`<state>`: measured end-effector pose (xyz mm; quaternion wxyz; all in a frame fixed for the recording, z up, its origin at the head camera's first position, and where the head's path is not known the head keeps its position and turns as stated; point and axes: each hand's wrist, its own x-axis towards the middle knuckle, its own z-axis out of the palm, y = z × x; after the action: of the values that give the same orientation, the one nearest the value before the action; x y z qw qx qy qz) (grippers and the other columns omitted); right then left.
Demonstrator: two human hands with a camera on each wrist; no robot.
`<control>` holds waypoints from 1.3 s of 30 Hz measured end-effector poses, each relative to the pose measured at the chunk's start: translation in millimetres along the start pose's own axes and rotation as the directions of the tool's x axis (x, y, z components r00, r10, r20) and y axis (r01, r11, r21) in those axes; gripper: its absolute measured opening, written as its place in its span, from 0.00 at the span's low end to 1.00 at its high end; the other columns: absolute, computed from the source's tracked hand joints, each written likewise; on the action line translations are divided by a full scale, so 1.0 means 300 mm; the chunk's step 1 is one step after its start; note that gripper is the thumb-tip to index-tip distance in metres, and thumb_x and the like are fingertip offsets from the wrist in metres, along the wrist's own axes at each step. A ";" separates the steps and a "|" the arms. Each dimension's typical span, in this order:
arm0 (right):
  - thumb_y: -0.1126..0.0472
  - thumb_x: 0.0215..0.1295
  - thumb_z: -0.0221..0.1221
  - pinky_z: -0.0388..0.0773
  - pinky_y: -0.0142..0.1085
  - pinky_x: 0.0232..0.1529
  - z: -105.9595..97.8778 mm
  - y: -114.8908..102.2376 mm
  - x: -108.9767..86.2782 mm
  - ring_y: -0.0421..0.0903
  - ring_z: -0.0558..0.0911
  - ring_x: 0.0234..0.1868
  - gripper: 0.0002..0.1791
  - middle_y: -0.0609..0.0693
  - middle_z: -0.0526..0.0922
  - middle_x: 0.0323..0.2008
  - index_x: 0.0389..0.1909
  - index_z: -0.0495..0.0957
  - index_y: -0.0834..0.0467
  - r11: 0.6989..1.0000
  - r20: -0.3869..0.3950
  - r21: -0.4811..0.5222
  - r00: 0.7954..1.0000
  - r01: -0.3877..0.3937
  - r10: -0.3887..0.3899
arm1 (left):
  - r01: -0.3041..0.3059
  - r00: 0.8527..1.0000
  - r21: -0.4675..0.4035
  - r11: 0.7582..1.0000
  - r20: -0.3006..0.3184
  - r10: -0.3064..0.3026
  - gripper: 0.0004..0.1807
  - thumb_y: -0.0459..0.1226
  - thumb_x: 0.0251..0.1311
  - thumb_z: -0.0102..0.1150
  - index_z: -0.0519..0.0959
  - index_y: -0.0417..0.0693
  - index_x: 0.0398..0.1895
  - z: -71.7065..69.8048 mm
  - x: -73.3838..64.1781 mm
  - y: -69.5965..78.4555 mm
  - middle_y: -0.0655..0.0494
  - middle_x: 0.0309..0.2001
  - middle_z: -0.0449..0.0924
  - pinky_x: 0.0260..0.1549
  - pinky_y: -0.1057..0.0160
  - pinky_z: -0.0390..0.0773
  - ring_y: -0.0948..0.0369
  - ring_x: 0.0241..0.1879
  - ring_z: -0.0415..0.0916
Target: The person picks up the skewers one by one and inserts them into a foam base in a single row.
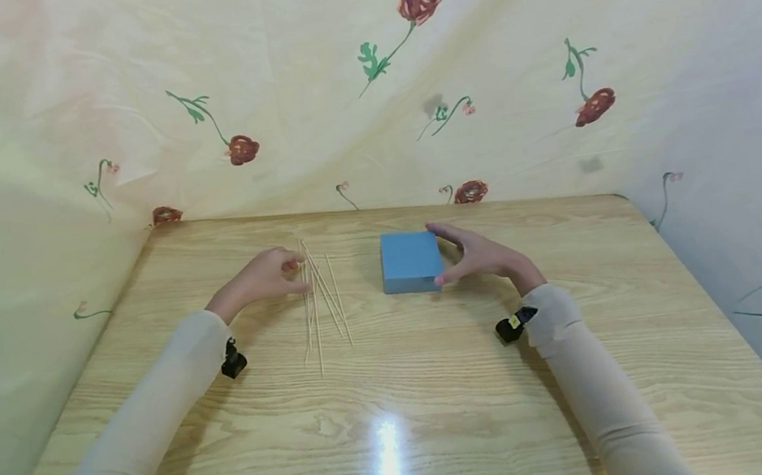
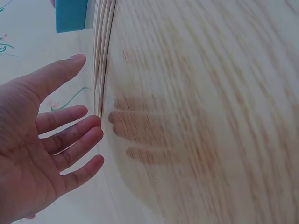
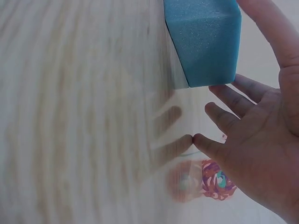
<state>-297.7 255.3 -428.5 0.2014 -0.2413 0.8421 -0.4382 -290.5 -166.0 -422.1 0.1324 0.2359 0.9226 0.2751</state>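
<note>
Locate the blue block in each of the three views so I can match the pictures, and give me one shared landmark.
Head: the blue block sits just right of and slightly below the picture's centre.
Left wrist: blue block at upper left, cut off by the top edge.
Right wrist: blue block at the top, right of centre, also cut off.
Shared landmark: the wood-grain tabletop.

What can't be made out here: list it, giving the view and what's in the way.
Sticks: left wrist, upper ends cut off by the top edge; head, partly covered by the left hand, too thin and bunched to count surely.
Block: both wrist views, cut off by the top edge; head, underside hidden by its own body.
Right hand: right wrist, a fingertip hidden by the block, so its grip is unclear.
</note>
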 end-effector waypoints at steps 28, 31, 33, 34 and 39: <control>0.60 0.55 0.77 0.45 0.62 0.80 -0.075 0.025 0.064 0.60 0.46 0.82 0.58 0.58 0.49 0.82 0.81 0.50 0.58 0.998 0.028 -0.012 0.998 -0.058 0.058 | 0.065 0.998 -0.073 0.995 -0.001 -0.066 0.31 0.39 0.59 0.72 0.76 0.30 0.63 -0.021 0.046 -0.039 0.37 0.57 0.77 0.63 0.45 0.76 0.43 0.59 0.75; 0.60 0.55 0.77 0.45 0.62 0.80 -0.075 0.023 0.063 0.60 0.47 0.82 0.58 0.59 0.50 0.82 0.81 0.51 0.58 0.998 0.027 -0.016 0.998 -0.057 0.058 | 0.062 0.998 -0.081 0.995 0.001 -0.063 0.29 0.37 0.58 0.72 0.78 0.31 0.61 -0.032 0.048 -0.050 0.37 0.56 0.79 0.61 0.44 0.76 0.43 0.57 0.76; 0.60 0.55 0.77 0.45 0.62 0.80 -0.075 0.020 0.063 0.60 0.48 0.82 0.58 0.59 0.50 0.81 0.80 0.51 0.58 0.998 0.024 -0.015 0.998 -0.059 0.059 | 0.060 0.998 -0.090 0.994 0.003 -0.060 0.26 0.35 0.58 0.72 0.80 0.32 0.59 -0.040 0.049 -0.055 0.38 0.55 0.79 0.60 0.45 0.77 0.44 0.56 0.76; 0.60 0.55 0.77 0.45 0.62 0.80 -0.075 0.020 0.064 0.60 0.48 0.82 0.58 0.59 0.50 0.81 0.80 0.51 0.58 0.998 0.023 -0.014 0.998 -0.061 0.061 | 0.058 0.998 -0.094 0.994 0.004 -0.058 0.25 0.34 0.59 0.71 0.80 0.33 0.59 -0.042 0.049 -0.059 0.38 0.54 0.79 0.59 0.45 0.78 0.44 0.55 0.76; 0.59 0.54 0.77 0.45 0.62 0.80 -0.072 0.024 0.070 0.61 0.49 0.82 0.57 0.60 0.51 0.81 0.80 0.52 0.58 0.998 0.025 -0.015 0.997 -0.067 0.067 | 0.039 0.999 -0.111 0.993 -0.008 -0.040 0.18 0.29 0.60 0.67 0.82 0.32 0.54 -0.050 0.054 -0.076 0.37 0.50 0.81 0.54 0.47 0.80 0.46 0.50 0.78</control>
<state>-328.2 260.5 -425.6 0.2250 -0.2201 0.8501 -0.4222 -318.2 -181.3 -424.8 0.1462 0.2085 0.9109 0.3246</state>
